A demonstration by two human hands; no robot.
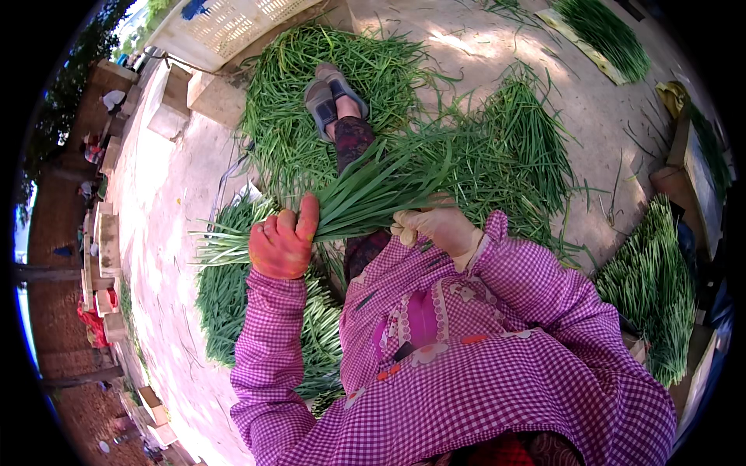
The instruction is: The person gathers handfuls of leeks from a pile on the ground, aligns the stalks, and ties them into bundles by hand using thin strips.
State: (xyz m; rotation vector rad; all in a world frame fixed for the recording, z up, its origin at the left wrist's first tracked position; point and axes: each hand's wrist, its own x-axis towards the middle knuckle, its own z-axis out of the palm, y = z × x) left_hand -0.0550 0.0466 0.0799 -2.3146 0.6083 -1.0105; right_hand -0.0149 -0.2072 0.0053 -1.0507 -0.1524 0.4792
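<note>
My left hand (283, 237), in an orange-red glove, grips a bunch of long green leaves, apparently Chinese chives (373, 189), close to its pale stem ends, which stick out to the left. My right hand (437, 226), in a cream-coloured glove, is at the lower edge of the leafy part; its fingers are curled, and whether they pinch any leaves cannot be told. The bunch lies across above my legs. Beneath and beside my left forearm are stacked chive bundles (224, 303). Beyond my hands, loose chives (501, 157) are heaped on the ground.
My shoes (332, 99) rest on a spread of loose leaves. A white plastic crate (215, 35) and foam boxes (170, 99) stand at the upper left. More chives (647, 291) are piled at the right, others (606, 38) at the upper right. Several people are far off at the left.
</note>
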